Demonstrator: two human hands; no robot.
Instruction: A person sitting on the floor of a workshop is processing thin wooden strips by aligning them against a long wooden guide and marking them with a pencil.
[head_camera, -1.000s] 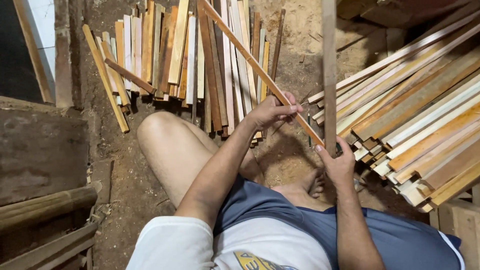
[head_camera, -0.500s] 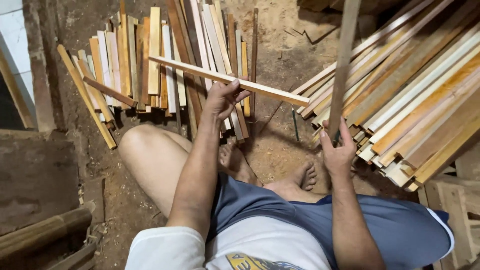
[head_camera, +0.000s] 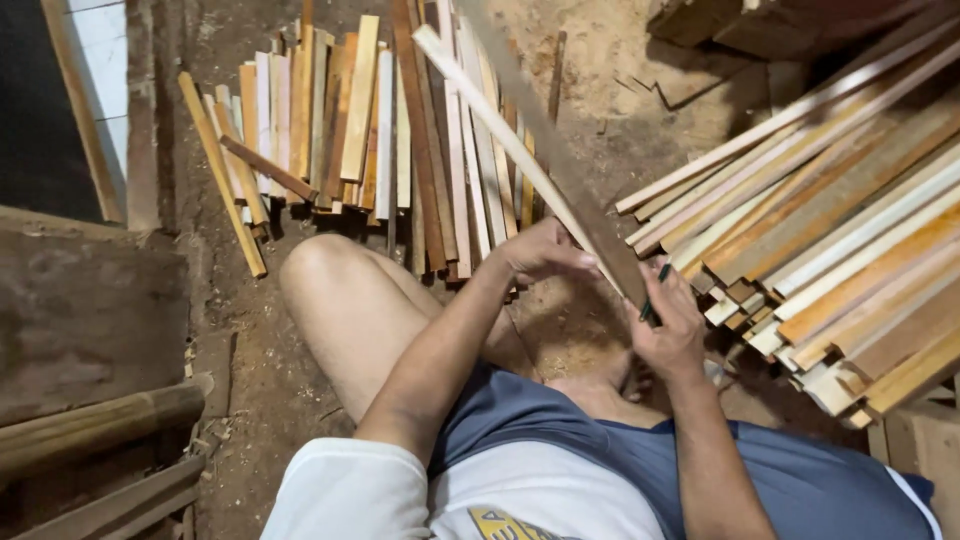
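Left hand (head_camera: 545, 255) gripping pale wood strip (head_camera: 500, 130); long axis runs up-left, away from body. Right hand (head_camera: 668, 325) closed on dark slat (head_camera: 560, 170) plus pencil (head_camera: 655, 290), alongside.

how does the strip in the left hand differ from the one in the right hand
The pale strip in the left hand is light, narrow and sharp in the picture; the dark strip in the right hand is darker, wider and blurred. The right hand also holds a thin dark pencil-like tool; the left holds only its strip. Both are long wooden strips slanting up to the left, side by side.
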